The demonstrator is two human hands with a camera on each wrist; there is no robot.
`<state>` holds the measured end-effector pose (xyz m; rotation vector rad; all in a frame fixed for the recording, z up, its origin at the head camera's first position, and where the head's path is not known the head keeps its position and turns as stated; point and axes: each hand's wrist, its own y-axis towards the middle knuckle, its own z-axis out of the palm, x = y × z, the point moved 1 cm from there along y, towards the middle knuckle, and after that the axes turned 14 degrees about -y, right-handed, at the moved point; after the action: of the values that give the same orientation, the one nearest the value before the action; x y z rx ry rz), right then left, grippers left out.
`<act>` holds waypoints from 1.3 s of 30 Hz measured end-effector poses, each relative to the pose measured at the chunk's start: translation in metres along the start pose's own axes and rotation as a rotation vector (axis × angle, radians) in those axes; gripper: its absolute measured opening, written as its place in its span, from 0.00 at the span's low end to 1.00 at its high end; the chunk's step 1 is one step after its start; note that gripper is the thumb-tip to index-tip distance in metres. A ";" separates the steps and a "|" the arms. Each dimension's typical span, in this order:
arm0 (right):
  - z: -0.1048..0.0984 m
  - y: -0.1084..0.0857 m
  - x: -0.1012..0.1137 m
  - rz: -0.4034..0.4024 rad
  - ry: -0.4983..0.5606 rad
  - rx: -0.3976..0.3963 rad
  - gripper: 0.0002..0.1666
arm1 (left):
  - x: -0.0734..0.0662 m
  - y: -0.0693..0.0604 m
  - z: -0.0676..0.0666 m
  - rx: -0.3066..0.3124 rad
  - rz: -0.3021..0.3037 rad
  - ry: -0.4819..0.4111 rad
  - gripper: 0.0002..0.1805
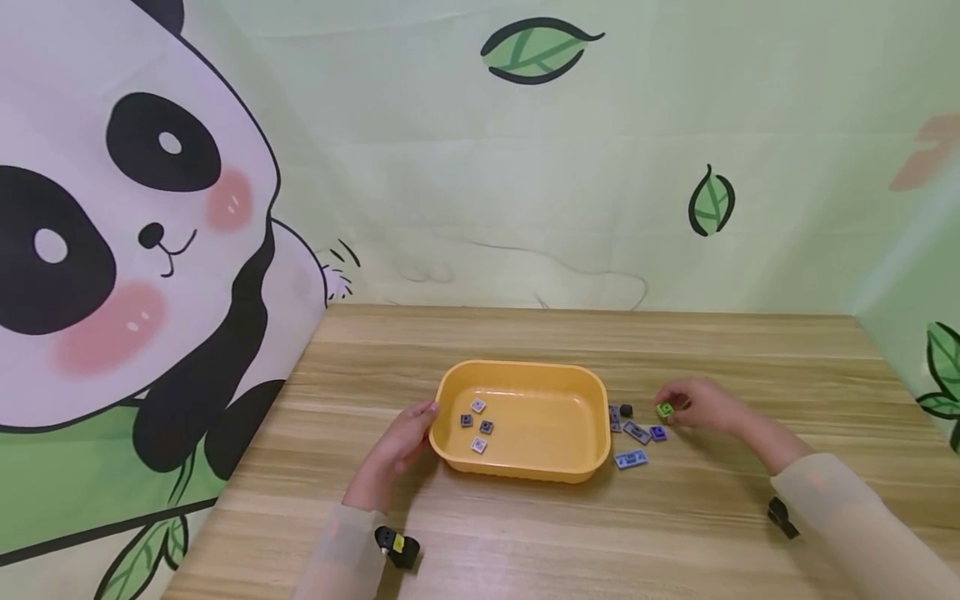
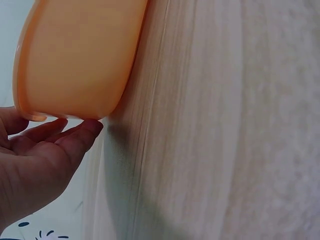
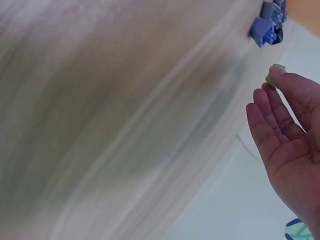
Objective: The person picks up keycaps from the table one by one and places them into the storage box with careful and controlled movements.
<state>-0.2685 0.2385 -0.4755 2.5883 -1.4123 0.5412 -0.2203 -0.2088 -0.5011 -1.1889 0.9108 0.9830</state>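
My left hand (image 1: 405, 442) grips the left end of a shallow yellow plastic tray (image 1: 525, 479), thumb at the rim and fingers against the outer wall. In the left wrist view, the fingertips touch the tray's end (image 2: 75, 65). Between thumb and fingertips of my right hand (image 1: 701, 404) is a small green square block (image 1: 664, 410), pinched right of the tray; the right wrist view also shows this green block (image 3: 274, 75). Inside the tray lie several small square blocks, among them a white block (image 1: 478, 445) and a dark grey block (image 1: 487, 427).
Against the tray's right side lie a purple block (image 1: 657, 433), a black piece (image 1: 626, 411), a light blue oblong piece (image 1: 631, 459) and a grey oblong piece (image 1: 637, 432). The wooden table (image 1: 600, 542) meets a printed backdrop (image 1: 420, 167) behind and at the sides.
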 end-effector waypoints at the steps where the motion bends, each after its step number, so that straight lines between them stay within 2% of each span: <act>1: -0.002 -0.001 0.000 -0.004 -0.006 -0.007 0.16 | 0.000 0.000 0.000 -0.003 0.000 -0.002 0.28; 9: -0.017 -0.005 0.004 -0.034 -0.064 -0.039 0.16 | 0.001 0.001 -0.002 0.004 0.013 -0.002 0.28; 15: -0.027 -0.010 0.009 -0.004 -0.062 -0.047 0.16 | 0.002 -0.002 -0.002 0.008 0.012 -0.007 0.28; 21: -0.042 -0.015 0.014 0.018 -0.061 -0.089 0.16 | 0.002 -0.003 -0.001 0.021 0.011 -0.003 0.28; 30: -0.072 -0.018 0.035 0.035 -0.095 -0.132 0.16 | 0.001 -0.002 -0.001 0.011 0.019 -0.014 0.28; 39: -0.093 -0.021 0.060 0.032 -0.103 -0.138 0.16 | -0.001 0.000 0.003 0.040 0.027 -0.024 0.29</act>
<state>-0.2440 0.2295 -0.3662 2.5210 -1.4683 0.3056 -0.2206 -0.2059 -0.4996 -1.1315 0.9256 0.9941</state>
